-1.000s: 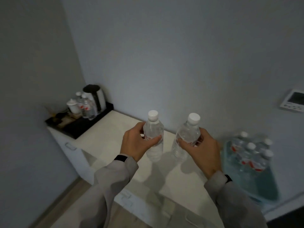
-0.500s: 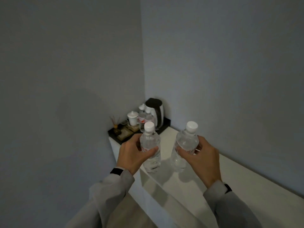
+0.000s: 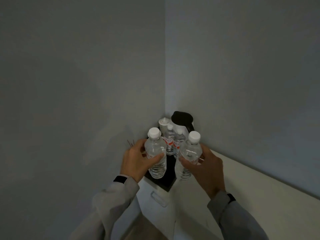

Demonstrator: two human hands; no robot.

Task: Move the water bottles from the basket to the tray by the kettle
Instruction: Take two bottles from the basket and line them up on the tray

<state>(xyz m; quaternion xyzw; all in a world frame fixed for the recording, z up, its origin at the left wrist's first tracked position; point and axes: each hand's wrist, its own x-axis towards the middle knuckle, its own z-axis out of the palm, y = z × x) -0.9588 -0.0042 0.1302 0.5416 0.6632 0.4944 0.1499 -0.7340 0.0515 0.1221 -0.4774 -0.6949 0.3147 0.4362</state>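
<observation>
- The tray (image 3: 166, 183) shows only its near corner; the two held bottles cover the rest.
- The kettle (image 3: 181, 118) body hides behind the standing bottles (image 3: 170, 141).
- The sticks (image 3: 130, 143) by the left hand (image 3: 136, 161) are too small to identify.

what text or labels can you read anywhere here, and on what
Nothing is legible.
Bottle in the left hand: faint red print, too blurred to read.
Bottle in the right hand: red label marks, unreadable.
Two bottles on the tray: red-and-white labels, too small to read.
Kettle: no markings visible.
</observation>
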